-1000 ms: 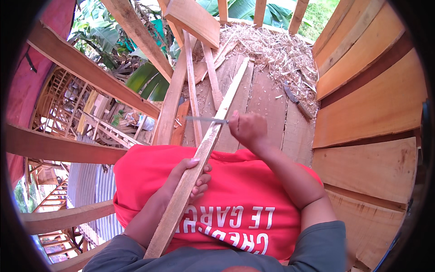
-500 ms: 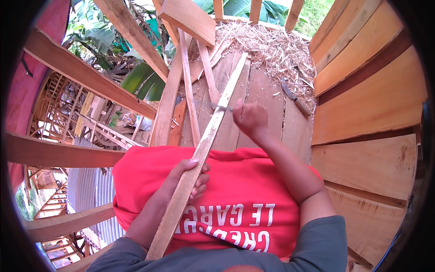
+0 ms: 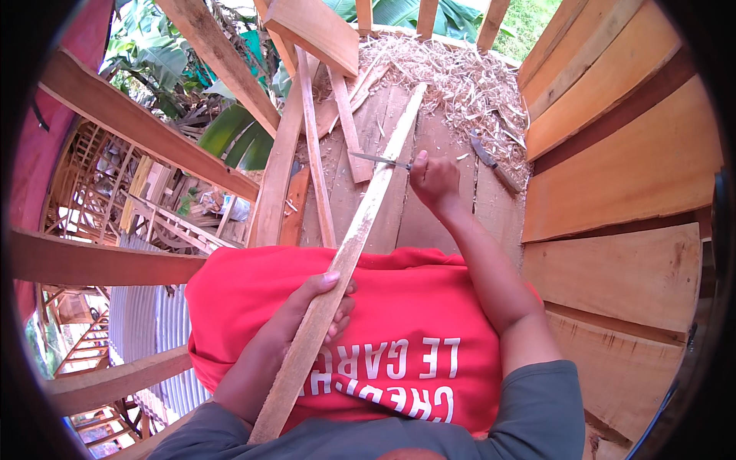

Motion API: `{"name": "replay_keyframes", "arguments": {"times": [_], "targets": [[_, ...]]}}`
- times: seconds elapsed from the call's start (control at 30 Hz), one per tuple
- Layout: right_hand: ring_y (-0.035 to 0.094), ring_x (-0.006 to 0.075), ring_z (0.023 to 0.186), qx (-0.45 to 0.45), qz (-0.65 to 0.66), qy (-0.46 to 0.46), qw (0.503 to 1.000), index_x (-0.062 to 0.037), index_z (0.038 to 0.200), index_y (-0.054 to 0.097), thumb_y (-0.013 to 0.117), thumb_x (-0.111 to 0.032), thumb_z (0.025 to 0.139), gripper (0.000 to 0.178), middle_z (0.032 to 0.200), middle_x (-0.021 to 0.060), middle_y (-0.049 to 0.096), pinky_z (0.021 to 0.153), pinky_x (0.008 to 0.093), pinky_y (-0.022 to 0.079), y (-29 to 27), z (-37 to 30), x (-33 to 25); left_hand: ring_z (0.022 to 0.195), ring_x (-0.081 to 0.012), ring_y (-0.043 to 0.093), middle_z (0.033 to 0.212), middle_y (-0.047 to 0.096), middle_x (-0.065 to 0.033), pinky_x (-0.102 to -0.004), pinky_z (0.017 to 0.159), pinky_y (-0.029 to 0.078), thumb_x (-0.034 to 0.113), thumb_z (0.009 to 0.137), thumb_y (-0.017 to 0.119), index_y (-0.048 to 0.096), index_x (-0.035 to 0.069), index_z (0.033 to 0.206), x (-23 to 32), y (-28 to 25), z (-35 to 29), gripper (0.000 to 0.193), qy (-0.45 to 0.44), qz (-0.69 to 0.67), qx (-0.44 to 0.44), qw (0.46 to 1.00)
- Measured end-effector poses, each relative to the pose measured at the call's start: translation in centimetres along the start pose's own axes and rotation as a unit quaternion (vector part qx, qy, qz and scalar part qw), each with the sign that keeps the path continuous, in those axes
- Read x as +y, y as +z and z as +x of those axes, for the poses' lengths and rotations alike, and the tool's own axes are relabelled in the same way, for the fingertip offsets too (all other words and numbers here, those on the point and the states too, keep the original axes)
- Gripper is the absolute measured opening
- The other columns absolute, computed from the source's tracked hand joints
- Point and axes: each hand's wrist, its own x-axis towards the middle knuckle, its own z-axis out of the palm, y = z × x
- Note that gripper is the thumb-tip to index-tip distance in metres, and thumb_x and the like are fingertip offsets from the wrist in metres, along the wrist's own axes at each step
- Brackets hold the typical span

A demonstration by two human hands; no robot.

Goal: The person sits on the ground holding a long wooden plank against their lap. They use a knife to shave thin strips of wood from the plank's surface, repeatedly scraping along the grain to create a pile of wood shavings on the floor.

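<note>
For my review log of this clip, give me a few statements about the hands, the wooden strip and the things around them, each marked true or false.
1. The left hand grips the long wooden strip near its lower part. True.
2. The right hand is empty. False: it holds a knife, blade laid across the strip.
3. A heap of wood shavings lies on the plank floor beyond the right hand. True.
4. The strip lies flat on the floor, untouched. False: it slants up from the lap, held by the left hand.
5. A second blade tool lies on the floor to the right of the right hand. True.
</note>
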Motion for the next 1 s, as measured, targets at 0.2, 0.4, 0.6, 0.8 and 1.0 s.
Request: {"name": "replay_keyframes", "arguments": {"times": [0.2,0.4,0.6,0.8,1.0], "targets": [[0.061,0.0404,0.047,0.012,-0.022,0.004,1.0,-0.0028,0.054,0.061,0.042,-0.028,0.098,0.054,0.053,0.022,0.059,0.052,0.0517,0.052,0.3,0.7,0.5,0.043,-0.0109,0.05,0.062,0.046,-0.0012,-0.0201,0.037,0.042,0.049,0.092,0.061,0.047,0.006,0.097,0.3,-0.6,-0.1,0.046,-0.003,-0.016,-0.013,1.0],[0.063,0.0417,0.051,-0.02,-0.016,-0.001,1.0,-0.002,0.056,0.062,0.038,-0.032,0.1,0.058,0.054,0.0229,0.06,0.054,0.0528,0.053,-0.5,0.8,-1.1,0.045,-0.0109,0.049,0.064,0.046,-0.0019,-0.0203,0.04,0.041,0.049,0.092,0.062,0.048,0.006,0.098,0.0,-1.3,-0.8,0.046,-0.008,-0.023,-0.033,0.999],[0.066,0.0438,0.061,-0.057,-0.062,0.031,0.996,-0.0015,0.068,0.07,0.032,-0.034,0.103,0.061,0.064,0.0226,0.066,0.066,0.0533,0.055,-1.4,1.7,0.4,0.048,-0.012,0.049,0.066,0.047,-0.0023,-0.0223,0.044,0.042,0.048,0.093,0.062,0.05,0.006,0.1,-1.5,-0.8,-0.7,0.044,-0.048,0.029,0.006,0.998],[0.066,0.0458,0.067,-0.062,-0.088,0.202,0.973,0.0029,0.071,0.07,0.036,-0.032,0.101,0.057,0.069,0.0268,0.065,0.071,0.0567,0.053,-1.9,2.7,5.0,0.048,-0.0125,0.053,0.066,0.051,-0.003,-0.0224,0.043,0.043,0.048,0.092,0.063,0.055,0.006,0.101,-0.7,-0.1,-1.0,0.044,-0.044,0.083,0.073,0.993],[0.063,0.042,0.055,-0.177,0.015,-0.006,0.984,-0.0009,0.058,0.064,0.041,-0.029,0.099,0.055,0.057,0.0236,0.059,0.058,0.0532,0.052,-4.6,-2.5,-6.7,0.05,-0.0127,0.059,0.07,0.058,-0.005,-0.0243,0.045,0.048,0.055,0.092,0.064,0.057,0.005,0.099,1.1,-0.3,-1.4,0.051,-0.029,0.184,0.16,0.969]]}}
